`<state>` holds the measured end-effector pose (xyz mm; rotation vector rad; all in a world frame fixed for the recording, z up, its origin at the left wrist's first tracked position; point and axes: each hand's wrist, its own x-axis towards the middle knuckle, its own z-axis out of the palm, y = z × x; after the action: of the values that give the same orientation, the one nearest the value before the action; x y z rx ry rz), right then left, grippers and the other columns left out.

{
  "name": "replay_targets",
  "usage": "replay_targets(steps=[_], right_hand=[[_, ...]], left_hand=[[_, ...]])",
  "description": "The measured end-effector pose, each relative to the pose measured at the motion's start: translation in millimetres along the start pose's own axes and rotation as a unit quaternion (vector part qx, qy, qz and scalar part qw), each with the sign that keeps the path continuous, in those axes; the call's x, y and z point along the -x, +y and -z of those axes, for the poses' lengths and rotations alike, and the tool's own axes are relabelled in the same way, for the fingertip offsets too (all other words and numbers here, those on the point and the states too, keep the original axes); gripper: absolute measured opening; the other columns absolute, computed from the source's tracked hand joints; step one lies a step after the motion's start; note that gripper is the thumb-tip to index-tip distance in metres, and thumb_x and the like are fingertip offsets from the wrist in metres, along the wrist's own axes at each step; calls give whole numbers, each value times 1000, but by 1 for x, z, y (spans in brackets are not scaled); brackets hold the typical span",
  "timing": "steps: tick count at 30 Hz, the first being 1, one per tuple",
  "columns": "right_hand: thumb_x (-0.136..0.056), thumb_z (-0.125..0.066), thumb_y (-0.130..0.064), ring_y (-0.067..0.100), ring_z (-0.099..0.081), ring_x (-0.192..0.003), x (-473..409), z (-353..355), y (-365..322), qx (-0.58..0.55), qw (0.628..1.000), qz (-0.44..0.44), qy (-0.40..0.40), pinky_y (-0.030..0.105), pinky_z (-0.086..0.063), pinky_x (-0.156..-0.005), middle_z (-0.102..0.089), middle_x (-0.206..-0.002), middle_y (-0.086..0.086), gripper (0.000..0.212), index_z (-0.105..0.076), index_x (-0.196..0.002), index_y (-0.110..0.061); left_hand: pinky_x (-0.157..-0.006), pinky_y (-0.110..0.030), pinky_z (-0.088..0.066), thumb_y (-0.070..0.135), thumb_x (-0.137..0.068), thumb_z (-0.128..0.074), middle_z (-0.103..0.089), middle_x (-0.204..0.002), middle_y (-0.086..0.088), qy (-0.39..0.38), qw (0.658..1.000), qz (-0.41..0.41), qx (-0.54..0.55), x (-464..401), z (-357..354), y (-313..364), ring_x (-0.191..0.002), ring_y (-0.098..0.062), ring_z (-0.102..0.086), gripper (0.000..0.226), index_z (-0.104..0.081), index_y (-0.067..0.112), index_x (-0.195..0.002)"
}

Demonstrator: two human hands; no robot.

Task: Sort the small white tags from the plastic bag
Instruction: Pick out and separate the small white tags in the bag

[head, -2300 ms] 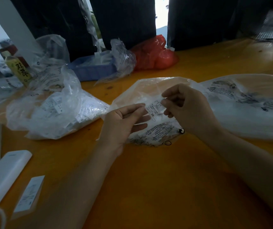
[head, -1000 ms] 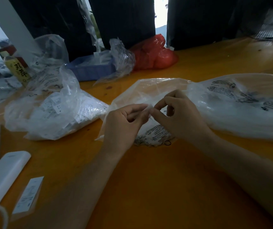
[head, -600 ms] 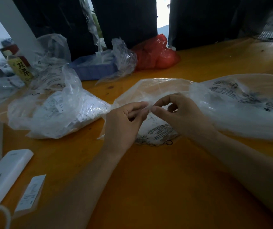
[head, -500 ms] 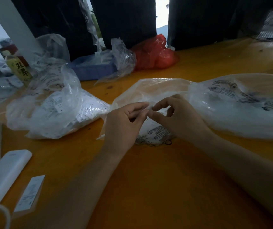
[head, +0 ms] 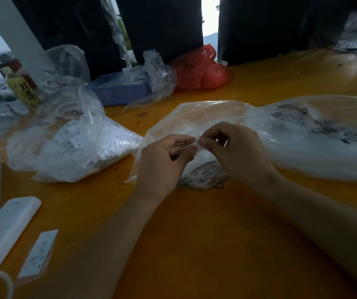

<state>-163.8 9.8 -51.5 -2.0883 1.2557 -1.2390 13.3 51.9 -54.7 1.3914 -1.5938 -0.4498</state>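
Note:
Both hands meet over a clear plastic bag [head: 197, 117] lying flat in the middle of the orange table [head: 194, 234]. My left hand [head: 162, 162] and my right hand [head: 238, 152] pinch a small white tag [head: 197, 143] between their fingertips; only a sliver of it shows. To the left, a crumpled clear bag [head: 69, 143] holds several white tags. Another printed clear bag [head: 320, 134] lies to the right.
A blue tray [head: 121, 91] with loose plastic and a red bag [head: 201, 70] sit at the back. A white device [head: 2, 231] with a cord and a white label slip [head: 39, 253] lie front left. A yellow carton [head: 25, 91] stands far left.
The tag was held up flat with its print facing me; since then my hands have closed together and dropped slightly, and the tag is now nearly hidden between the fingertips.

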Motion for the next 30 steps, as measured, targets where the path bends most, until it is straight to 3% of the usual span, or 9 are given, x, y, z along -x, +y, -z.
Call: replay_targets(steps=[6,10,13,16,18,20,24,30], right_hand=[[-90,-76,-31,-7,-59,-82,1,-1,2,-8,999,14,29,3,-42,-70,-63,-83,-23,16,-64,-101,-35],[-92,-74,-25,0,-60,-84,3,-1,0,-32,999,41,13,7,-43,-71,-67,-92,-19,22,-60,-107,-33],[-94,-71,-30,-1,-61,-81,3,-3,0,-70,998,-4,-1,8,-44,-67,-66,-88,-21,17,-61,-107,-33],[-90,-72,-44,0,-63,-77,2,-2,1,-93,994,-50,-38,9,-46,-63,-68,-84,-20,25,-61,-109,-33],[-89,-75,-43,0,-64,-77,2,-3,1,-105,992,-56,-50,8,-46,-63,-71,-84,-16,27,-62,-110,-31],[-89,-77,-36,-3,-66,-78,1,-3,1,-133,988,-65,-40,6,-46,-64,-72,-83,-16,24,-64,-108,-30],[-90,-77,-32,-3,-70,-80,-2,0,5,-227,966,-108,-59,13,-50,-64,-76,-90,-16,20,-66,-107,-31],[-86,-80,-28,8,-61,-73,-7,1,12,-356,918,-164,-67,26,-49,-68,-73,-91,-4,15,-75,-100,-30]], left_hand=[[-79,-20,-61,25,-98,-76,-82,-97,5,11,1000,12,4,0,0,-1,-83,3,-77,22,-74,20,-119],[-77,-13,-58,24,-98,-76,-80,-99,6,17,1000,-1,-12,0,1,-2,-85,4,-76,22,-75,19,-119],[-79,-8,-55,22,-98,-77,-79,-101,9,28,999,-11,-18,0,1,-2,-92,3,-75,23,-77,18,-121],[-80,-7,-55,20,-98,-76,-79,-103,8,39,998,-38,-29,1,0,-2,-94,10,-72,23,-78,17,-121],[-82,-3,-51,18,-99,-75,-79,-105,8,36,995,-68,-64,1,1,-3,-95,17,-67,23,-78,15,-121],[-84,-2,-50,14,-99,-74,-80,-109,2,32,991,-96,-92,0,0,-2,-104,11,-66,23,-78,13,-123],[-86,-3,-51,14,-101,-72,-81,-112,-3,19,982,-132,-135,0,0,2,-106,-7,-73,25,-76,13,-125],[-86,-1,-50,12,-101,-72,-81,-110,-5,32,977,-149,-147,-1,0,2,-108,-7,-70,25,-76,11,-126]])
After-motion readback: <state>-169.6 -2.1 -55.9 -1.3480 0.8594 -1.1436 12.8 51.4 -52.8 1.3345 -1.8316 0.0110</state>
